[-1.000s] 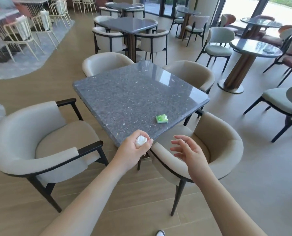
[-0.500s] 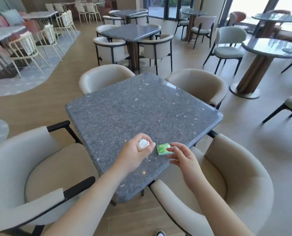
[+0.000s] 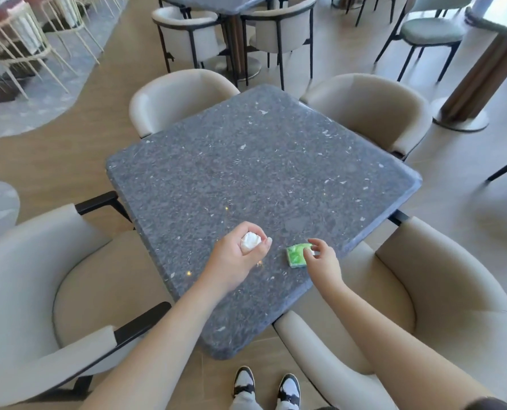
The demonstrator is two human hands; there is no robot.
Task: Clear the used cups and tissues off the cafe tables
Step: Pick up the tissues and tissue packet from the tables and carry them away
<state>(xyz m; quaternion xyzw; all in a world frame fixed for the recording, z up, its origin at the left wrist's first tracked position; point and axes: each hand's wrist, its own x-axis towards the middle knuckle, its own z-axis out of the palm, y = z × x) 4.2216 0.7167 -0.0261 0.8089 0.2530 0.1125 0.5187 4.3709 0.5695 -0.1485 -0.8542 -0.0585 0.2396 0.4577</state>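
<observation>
The step in hand looks like the pick-up of the last bit of litter from this table (image 3: 264, 179): a small green packet (image 3: 297, 255), probably a tissue pack, which lies flat near the table's near right edge. The right hand (image 3: 320, 257) is at the packet's right side, its fingertips curled onto the top and edge of it, so it seems to be pinching the packet, though the packet still rests on the stone and is not lifted. The left hand (image 3: 240, 253) hovers over the table just left of the packet, fist closed round a crumpled white tissue (image 3: 250, 241) that shows between thumb and forefinger. No cups are visible on this table, and none can be made out on the other tables far behind. The next move, as I judge it, calls for a firmer pinch across the packet's two sides and a straight lift, since a thin, slick wrapper on polished stone may slide toward the edge and drop onto the chair (image 3: 423, 306) at the right instead of coming up. The packet's green wrapper carries a pale pattern, but any brand or writing on it is too small and blurred to read, and nothing else in view bears legible text.
</observation>
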